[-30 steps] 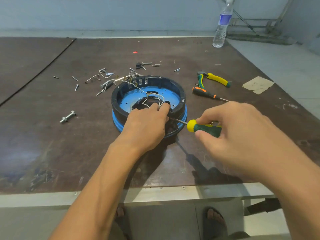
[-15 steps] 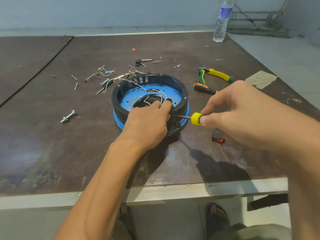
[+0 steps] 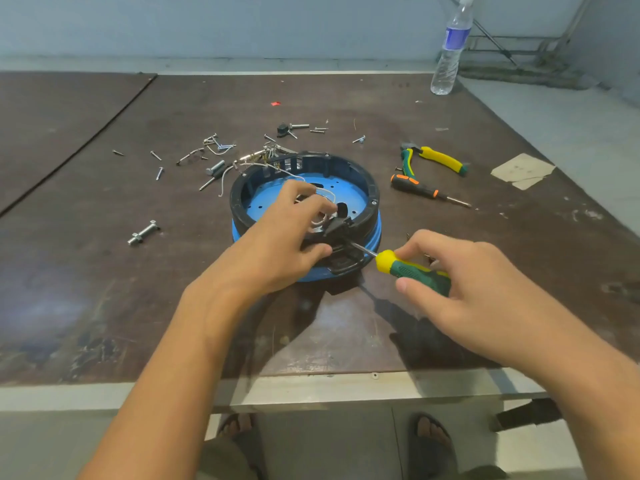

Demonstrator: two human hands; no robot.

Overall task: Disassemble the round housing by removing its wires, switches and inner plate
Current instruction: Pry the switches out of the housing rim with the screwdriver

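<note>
On the bench (image 3: 104,271), near the middle of its front edge, sits the round housing (image 3: 374,199). It is probably light, stiff plastic that slides unless held by the rim. The left hand (image 3: 277,244) curls its fingers over the near wall. The right hand (image 3: 478,289) grips a screwdriver (image 3: 408,270), tip at the black switch (image 3: 337,225). The thin wires (image 3: 329,194) look pliable. No writing is legible.

Housing (image 3: 375,199): black ring, blue base. Inner plate (image 3: 263,206): blue. Screwdriver (image 3: 415,271): green handle, yellow collar. Pliers (image 3: 440,159): yellow, green. Bench (image 3: 104,278): dark brown.
</note>
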